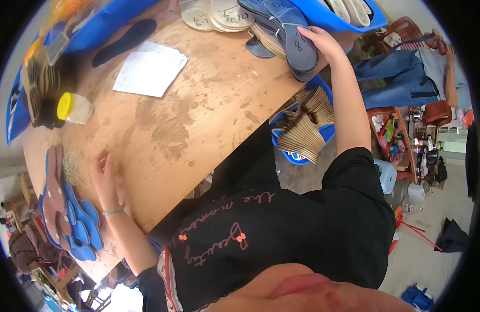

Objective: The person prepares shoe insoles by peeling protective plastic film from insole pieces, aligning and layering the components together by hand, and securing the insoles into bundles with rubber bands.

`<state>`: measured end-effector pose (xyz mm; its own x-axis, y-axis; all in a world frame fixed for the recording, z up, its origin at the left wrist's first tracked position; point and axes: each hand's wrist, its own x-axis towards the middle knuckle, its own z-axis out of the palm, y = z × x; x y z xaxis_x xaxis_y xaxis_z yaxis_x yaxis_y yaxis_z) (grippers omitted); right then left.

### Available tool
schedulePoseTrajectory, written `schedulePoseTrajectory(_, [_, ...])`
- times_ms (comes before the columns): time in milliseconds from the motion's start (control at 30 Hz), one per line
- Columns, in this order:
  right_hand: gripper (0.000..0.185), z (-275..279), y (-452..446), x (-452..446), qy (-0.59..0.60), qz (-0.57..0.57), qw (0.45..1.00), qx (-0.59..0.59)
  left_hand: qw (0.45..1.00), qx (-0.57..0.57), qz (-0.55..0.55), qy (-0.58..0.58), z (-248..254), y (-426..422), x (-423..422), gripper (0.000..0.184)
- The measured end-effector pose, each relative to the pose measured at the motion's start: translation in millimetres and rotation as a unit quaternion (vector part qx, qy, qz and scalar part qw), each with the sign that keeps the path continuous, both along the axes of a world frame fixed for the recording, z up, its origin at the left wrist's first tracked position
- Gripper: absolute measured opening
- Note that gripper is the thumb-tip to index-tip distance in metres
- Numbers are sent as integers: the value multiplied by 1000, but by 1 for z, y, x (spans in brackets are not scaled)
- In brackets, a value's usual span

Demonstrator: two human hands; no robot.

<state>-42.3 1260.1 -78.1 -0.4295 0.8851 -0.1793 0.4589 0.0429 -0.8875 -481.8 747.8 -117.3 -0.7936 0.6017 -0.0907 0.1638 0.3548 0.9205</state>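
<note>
My right hand (324, 42) reaches to the far edge of the table and grips a tied bundle of dark blue insoles (298, 49). A handwritten 8 shows on the top one. Beneath and beside it lie more insoles with pale layered edges. My left hand (106, 174), a thin band at its wrist, rests at the left side of the table, fingers loosely curled and holding nothing visible. Near it are a loose coil of pale string (74, 169) and a pile of blue insoles (83, 218) and brown insoles (55, 200).
White papers (150, 69), a single dark insole (125, 41) and a yellow-lidded jar (75, 108) occupy the wooden table (209, 119). Cream insoles (232, 13) lie at the back. A blue bin of layered pieces (302, 127) stands below the right edge. Another person (406, 78) is at right.
</note>
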Motion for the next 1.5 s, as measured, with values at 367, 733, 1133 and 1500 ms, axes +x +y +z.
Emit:
schedulePoseTrajectory(367, [61,20,-8,-23,31,-36,999,14,990,-102,-27,98,4,16,0,37])
schedulePoseTrajectory(733, [43,5,25,7,51,-36,998,-20,990,-102,-5,101,0,19,3,39])
schedulePoseTrajectory(1133, [27,23,-28,15,255,38,965,56,985,-121,-6,126,-4,21,2,40])
schedulePoseTrajectory(1500, [31,35,-144,-69,390,142,906,-80,986,43,-158,-41,52,96,127,38])
